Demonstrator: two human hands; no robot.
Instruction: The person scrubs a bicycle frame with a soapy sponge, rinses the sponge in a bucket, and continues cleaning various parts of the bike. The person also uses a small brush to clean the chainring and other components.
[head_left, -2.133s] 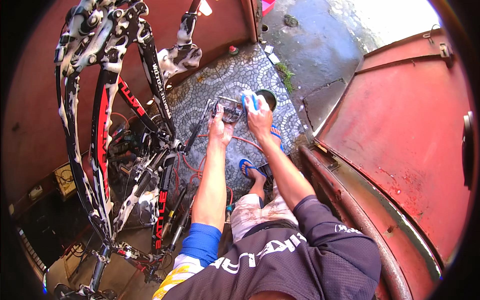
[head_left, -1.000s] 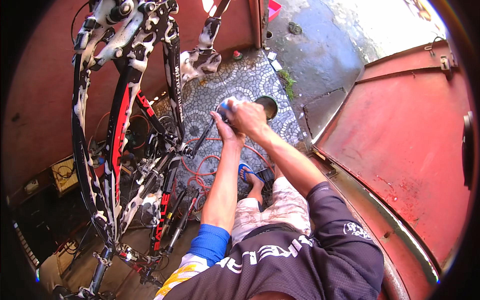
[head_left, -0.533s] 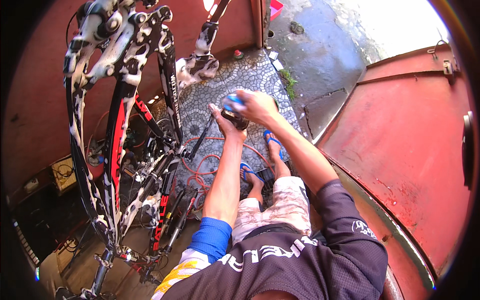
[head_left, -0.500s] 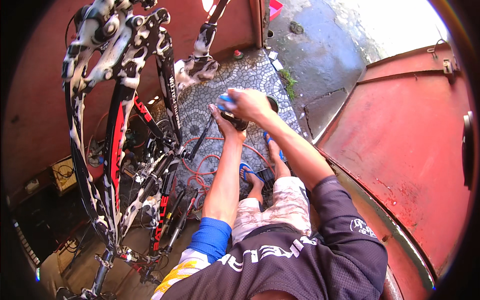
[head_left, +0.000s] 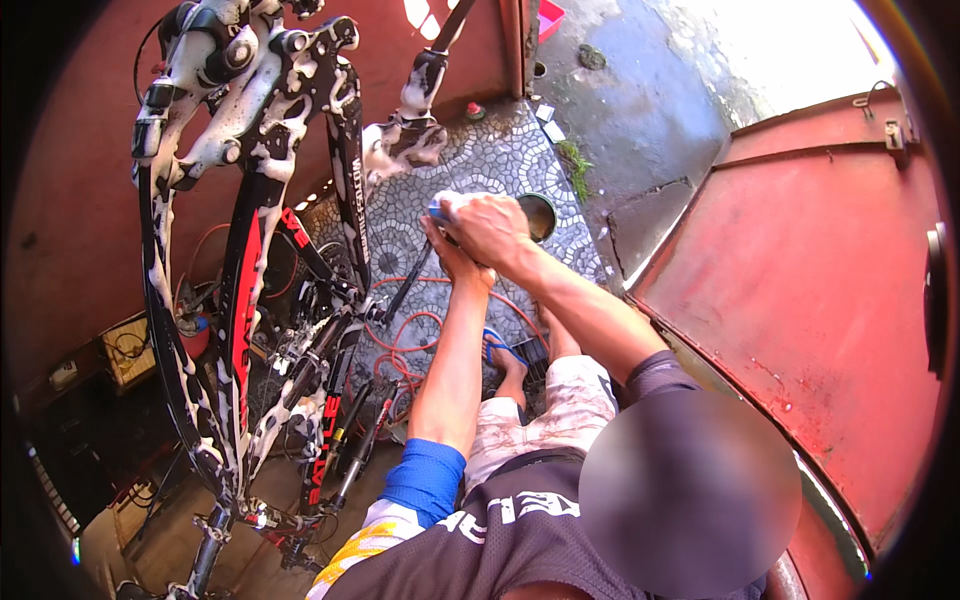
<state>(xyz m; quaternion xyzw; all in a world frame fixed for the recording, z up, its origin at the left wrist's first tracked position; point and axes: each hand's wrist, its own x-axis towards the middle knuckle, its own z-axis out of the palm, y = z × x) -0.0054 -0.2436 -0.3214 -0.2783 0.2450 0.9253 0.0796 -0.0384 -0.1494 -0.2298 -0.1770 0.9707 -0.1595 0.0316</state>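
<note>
Out in front of me, my right hand (head_left: 490,230) is closed over a small blue and white pad (head_left: 438,208), perhaps a sponge; its exact kind is mostly hidden. My left hand (head_left: 458,260) sits just below, cupped upward and closed around something that the right hand covers now. Half a second ago a small dark part showed in that palm. To the left rises a black and red bicycle frame (head_left: 246,270), streaked with white foam. Neither hand touches it.
Behind my right hand is a round container (head_left: 541,217) of murky liquid. An orange hose (head_left: 395,352) loops over the patterned tile floor (head_left: 500,150). A red metal gate panel (head_left: 800,290) is on the right, a pink basin (head_left: 550,18) far off.
My right hand has turned and come down over the left, hiding the dark part. The round container behind it shows more fully. The view has shifted slightly.
</note>
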